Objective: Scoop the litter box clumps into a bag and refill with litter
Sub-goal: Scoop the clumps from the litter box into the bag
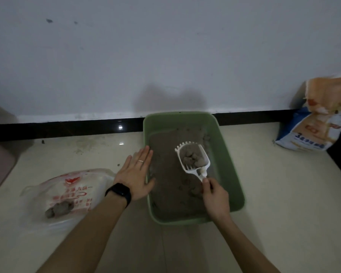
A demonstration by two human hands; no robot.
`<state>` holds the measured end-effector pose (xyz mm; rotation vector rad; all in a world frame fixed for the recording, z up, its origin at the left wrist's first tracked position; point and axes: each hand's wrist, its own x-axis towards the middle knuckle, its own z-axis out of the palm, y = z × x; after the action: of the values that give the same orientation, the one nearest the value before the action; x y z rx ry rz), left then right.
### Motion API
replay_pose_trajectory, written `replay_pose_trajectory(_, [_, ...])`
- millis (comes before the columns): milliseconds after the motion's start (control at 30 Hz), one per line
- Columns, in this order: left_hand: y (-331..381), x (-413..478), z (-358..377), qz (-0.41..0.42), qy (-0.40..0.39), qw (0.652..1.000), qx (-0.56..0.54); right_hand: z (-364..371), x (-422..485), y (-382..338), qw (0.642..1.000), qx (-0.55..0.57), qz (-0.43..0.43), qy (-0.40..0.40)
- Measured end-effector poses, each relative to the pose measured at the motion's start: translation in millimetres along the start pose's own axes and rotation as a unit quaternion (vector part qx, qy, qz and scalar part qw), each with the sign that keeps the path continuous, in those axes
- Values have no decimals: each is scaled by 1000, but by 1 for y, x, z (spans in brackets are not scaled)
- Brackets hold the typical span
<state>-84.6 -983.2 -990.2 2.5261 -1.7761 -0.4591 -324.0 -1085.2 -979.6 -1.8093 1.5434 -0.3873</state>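
Your right hand (215,196) gripped the handle of the white slotted plastic litter scoop (193,157), its fingers (206,183) closed around the thin end. The scoop's bowl was held above the sand, toward the far right part of the box, and it carried several grey clumps (192,158) piled together.

Your left hand (135,174) lay flat and open, fingers spread and holding nothing, with its palm over the left rim of the green rectangular plastic litter box (230,174). A thin ring showed on 1 finger, and a black smartwatch (119,193) sat on that wrist.

The litter box stood on the pale glossy tiled floor (283,213), its far end close to the black baseboard (67,129) of the white wall. Inside it lay a layer of grey-brown litter (169,174), uneven, with a few darker lumps near the right side and the near end.

To the left of the box, near your left forearm, a translucent white plastic bag with red printing (71,194) lay on the floor. Grey clumps already sat inside it, visible through the plastic at its near side.

Well apart on the right, against the wall, stood an opened blue, white and orange litter sack (313,134), its top torn and crumpled. Its contents could not be seen.
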Motion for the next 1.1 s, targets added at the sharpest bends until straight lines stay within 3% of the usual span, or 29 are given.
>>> replay_pose_trajectory(533, [-4, -16, -19, 13, -40, 998, 50, -12, -17, -24, 999, -25, -31, -18])
replay_pose_trajectory(700, [-65, -32, -57, -34, -33, 997, 67, -16, -26, -44, 995, -24, -84, -53])
replay_pose_trajectory(867, [-140, -78, -72, -103, -75, 988, 85, 5, -35, -86, 982, -43, -134, -129])
replay_pose_trajectory(1100, [-203, -152, -38, -163, -134, 975, 63, 72, -66, -138, 928, -163, -249, -225])
